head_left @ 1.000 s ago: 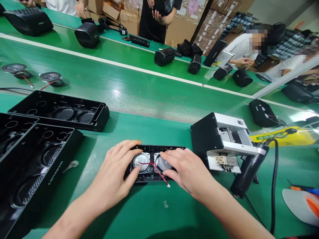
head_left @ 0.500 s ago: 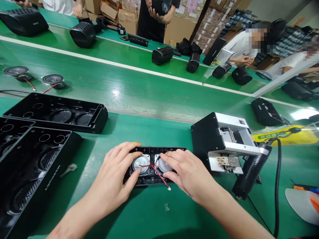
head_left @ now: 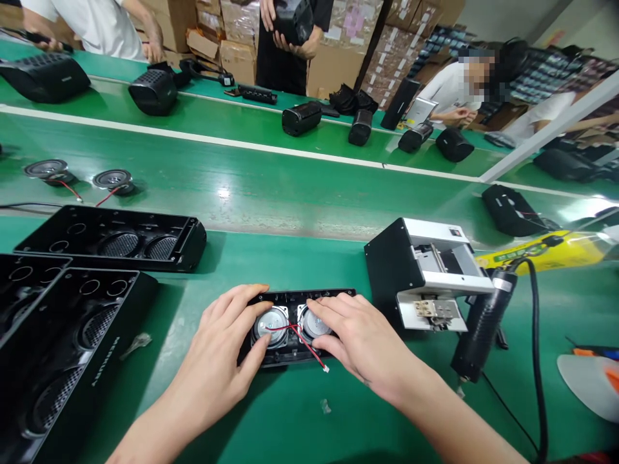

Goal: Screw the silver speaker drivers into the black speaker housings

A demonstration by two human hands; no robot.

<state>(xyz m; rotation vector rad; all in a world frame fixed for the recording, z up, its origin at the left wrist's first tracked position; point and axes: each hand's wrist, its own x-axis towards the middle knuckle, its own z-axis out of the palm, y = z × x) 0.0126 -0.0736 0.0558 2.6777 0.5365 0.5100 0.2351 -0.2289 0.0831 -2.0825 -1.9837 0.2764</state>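
Remotely, I had my left hand (head_left: 221,340) and right hand (head_left: 362,338) clasped on the stiff-looking twin-driver speaker panel's (head_left: 290,356) ends, seemingly the safest hold for its delicate red wires (head_left: 308,348).

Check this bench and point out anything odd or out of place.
A small pale scrap lies near the black speaker panel, and another crumpled scrap beside the large black case. Both look like stray litter on the green bench. Nothing looks spilled.

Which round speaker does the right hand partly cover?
The right speaker in the black panel; the right hand overlaps it, not the left speaker beside it.
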